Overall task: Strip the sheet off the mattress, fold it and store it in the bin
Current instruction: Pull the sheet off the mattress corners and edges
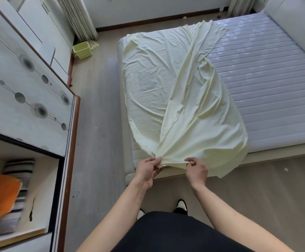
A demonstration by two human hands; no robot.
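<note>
A home bedroom is indicated by the mattress point(261, 84), the sliding-door wardrobe point(26, 84) and the wood-look floor point(97, 124).

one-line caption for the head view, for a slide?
Both hands, left and right, pinch the pale yellow sheet at the mattress foot.

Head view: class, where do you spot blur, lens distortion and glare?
Head view: motion blur smears the orange and striped bedding at lower left; wide-angle distortion bows the wardrobe edge and mattress; daylight sheen on the mattress's far end; the sheet and both hands stay sharp.
</note>
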